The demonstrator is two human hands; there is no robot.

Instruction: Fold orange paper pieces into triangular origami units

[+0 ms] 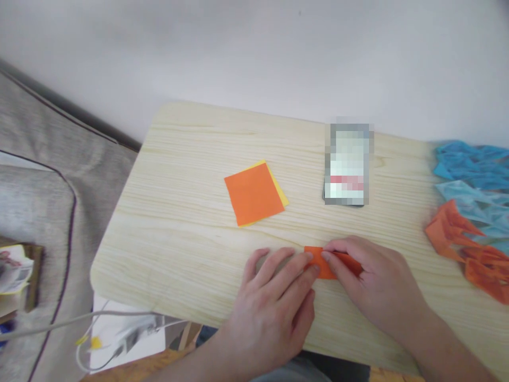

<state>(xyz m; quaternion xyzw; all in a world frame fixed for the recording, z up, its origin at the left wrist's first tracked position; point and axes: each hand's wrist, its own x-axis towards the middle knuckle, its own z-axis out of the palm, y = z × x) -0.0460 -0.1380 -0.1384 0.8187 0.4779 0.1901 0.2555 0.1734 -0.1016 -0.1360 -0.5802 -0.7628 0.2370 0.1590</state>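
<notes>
A folded strip of orange origami paper [326, 272] lies on the table near its front edge, partly covered by my fingers. My left hand [278, 297] rests flat on the tabletop with its fingers stretched out, the fingertips pressing the paper's left end. Thumb and index finger of my right hand [374, 281] pinch the same paper at its upper edge, toward its right part. Beyond my left hand lies a square orange sheet [254, 193], on top of a yellow sheet [284, 197] that peeks out at the right and top.
The pale wooden table [167, 223] stands against a white wall. A phone-like device [347, 164], blurred out, lies at the back. Folded blue paper pieces [473, 164], light-blue ones [465, 201] and orange ones [453, 231] are at the right. A grey sofa [95, 212] and a cable [79, 318] are left.
</notes>
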